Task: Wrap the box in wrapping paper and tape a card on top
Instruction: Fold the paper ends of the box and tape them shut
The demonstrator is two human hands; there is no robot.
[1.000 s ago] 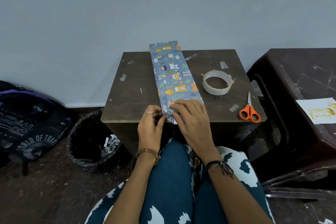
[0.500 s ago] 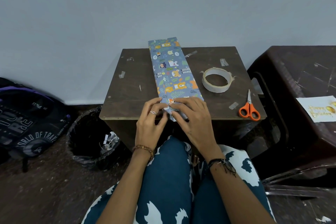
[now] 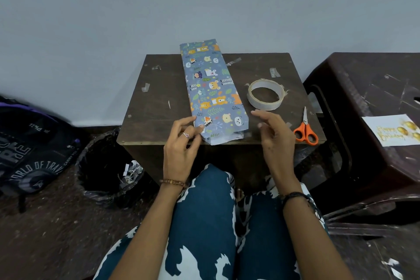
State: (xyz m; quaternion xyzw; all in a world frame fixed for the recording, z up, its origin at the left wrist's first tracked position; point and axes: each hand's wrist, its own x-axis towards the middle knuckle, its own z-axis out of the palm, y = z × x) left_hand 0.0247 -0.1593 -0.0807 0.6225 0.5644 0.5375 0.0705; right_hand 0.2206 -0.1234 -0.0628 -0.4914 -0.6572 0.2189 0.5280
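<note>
A long box wrapped in blue animal-print paper [image 3: 211, 88] lies lengthwise on the small dark wooden table [image 3: 159, 102], its near end at the front edge. My left hand [image 3: 181, 143] rests against the box's near left corner, fingertips touching the paper. My right hand [image 3: 275, 134] hovers just right of the box with fingers loosely spread, holding nothing. A roll of clear tape [image 3: 266, 94] sits right of the box. A white birthday card [image 3: 393, 129] with gold lettering lies on the dark stool at right.
Orange-handled scissors [image 3: 305, 132] lie near the table's front right corner. Bits of tape stick to the tabletop. A black-lined bin [image 3: 106, 166] stands on the floor at left, beside a dark backpack [image 3: 29, 148]. A dark plastic stool [image 3: 372, 88] stands at right.
Both hands were pressing the paper at the box's near end. My right hand has lifted off and moved right, towards the tape roll. My left hand slid to the near left corner.
</note>
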